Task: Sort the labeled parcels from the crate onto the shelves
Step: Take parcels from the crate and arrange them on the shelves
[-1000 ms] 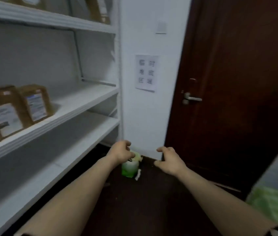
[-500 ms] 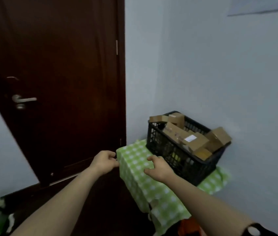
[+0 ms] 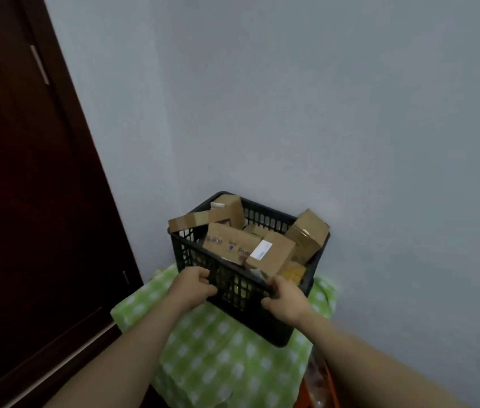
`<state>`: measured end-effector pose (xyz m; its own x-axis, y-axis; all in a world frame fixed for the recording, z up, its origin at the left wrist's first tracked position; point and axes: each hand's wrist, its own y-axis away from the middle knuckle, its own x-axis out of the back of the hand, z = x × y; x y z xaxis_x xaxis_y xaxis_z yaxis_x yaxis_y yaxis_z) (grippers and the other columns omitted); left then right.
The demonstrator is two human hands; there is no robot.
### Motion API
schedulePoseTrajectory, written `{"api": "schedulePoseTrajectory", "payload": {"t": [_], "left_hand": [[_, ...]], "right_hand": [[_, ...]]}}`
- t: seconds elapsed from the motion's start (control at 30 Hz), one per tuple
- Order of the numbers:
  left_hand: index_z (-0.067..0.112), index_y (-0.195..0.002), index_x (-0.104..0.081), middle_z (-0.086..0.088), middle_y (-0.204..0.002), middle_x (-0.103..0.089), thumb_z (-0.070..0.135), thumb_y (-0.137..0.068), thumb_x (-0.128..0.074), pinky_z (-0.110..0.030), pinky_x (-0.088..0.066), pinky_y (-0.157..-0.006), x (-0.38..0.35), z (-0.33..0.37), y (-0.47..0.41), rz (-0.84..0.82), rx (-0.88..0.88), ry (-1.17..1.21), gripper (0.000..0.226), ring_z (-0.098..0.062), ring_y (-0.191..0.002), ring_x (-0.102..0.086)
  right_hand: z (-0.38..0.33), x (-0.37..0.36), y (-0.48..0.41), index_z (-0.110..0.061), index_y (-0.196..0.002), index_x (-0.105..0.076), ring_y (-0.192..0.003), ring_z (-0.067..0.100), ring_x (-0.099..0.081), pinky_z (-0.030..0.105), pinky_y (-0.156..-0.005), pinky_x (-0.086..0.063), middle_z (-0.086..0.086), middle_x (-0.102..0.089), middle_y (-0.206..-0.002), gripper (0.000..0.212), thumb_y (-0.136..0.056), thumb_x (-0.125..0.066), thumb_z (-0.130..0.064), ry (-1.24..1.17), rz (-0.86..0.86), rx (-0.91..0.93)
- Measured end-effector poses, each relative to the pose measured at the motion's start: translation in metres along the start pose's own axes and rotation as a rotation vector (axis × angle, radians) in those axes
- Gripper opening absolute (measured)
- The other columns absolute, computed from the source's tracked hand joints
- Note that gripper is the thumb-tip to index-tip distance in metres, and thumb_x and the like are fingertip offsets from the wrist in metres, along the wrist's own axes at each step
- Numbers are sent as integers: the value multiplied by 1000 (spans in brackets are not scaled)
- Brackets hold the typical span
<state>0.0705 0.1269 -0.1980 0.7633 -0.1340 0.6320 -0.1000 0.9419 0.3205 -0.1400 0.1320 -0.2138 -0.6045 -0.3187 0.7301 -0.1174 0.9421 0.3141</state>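
A black mesh crate [image 3: 300, 316] stands on a green checked cloth [image 3: 218, 360] in the corner. Several brown cardboard parcels fill it. One parcel [image 3: 271, 256] near the front carries a white label, and another [image 3: 308, 231] leans on the right rim. My left hand [image 3: 193, 285] has its fingers curled against the crate's near mesh wall. The curled fingers of my right hand [image 3: 284, 298] grip the near rim close to the right corner. The shelves are out of view.
A dark wooden door [image 3: 27, 201] fills the left side. Pale walls close in behind and to the right of the crate. Something orange [image 3: 321, 387] shows under the cloth at the lower right.
My view has swung right from the shelves, past the door, to the crate. Both hands have moved forward from empty air onto the crate's near wall.
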Motion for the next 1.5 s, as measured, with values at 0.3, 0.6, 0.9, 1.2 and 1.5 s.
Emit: {"api": "schedulePoseTrajectory", "payload": {"t": [0.3,0.6,0.9,1.2,1.5], "left_hand": [[-2,-111,-61,-22,-111,-63,18,-88,-64,-34,-53,-73,56,14,-184,300,309,747,31,-32,-90,-61],[14,-138,-39,-16,-133,-48,28,-82,-73,-40,-52,-81,66,18,-282,93,679,1254,68,-34,-118,-51],[4,-108,-56,-16,-101,-60,3,-81,-69,-37,-53,-65,83,3,-248,-3,485,1071,30,-27,-89,-59],[9,-112,-60,-8,-86,-72,-11,-73,-68,-30,-57,-62,120,-20,-86,175,285,944,44,-18,-73,-68],[34,-107,-54,11,-113,-57,-8,-75,-69,-15,-49,-82,147,-34,67,642,-92,67,55,-7,-108,-54]], "right_hand": [[-55,14,-145,-17,-132,-47,-114,20,-53,24,-90,-41,5,-52,-129,41,-92,-56,-18,-103,126,-66],[-61,14,-219,-20,-132,-48,-118,16,-50,31,-101,-44,1,-48,-135,42,-92,-56,-12,-136,102,-76],[-56,33,-229,-15,-130,-50,-111,14,-51,30,-99,-43,0,-55,-121,35,-96,-48,-10,-314,119,-33],[-104,48,-204,-22,-104,-60,-105,23,-60,43,-96,-47,4,-63,-116,35,-94,-45,-52,-848,-95,7],[-177,3,-132,-14,-102,-57,-96,33,-53,53,-84,-52,11,-49,-106,38,-82,-70,-43,-1014,-644,-155]]}}
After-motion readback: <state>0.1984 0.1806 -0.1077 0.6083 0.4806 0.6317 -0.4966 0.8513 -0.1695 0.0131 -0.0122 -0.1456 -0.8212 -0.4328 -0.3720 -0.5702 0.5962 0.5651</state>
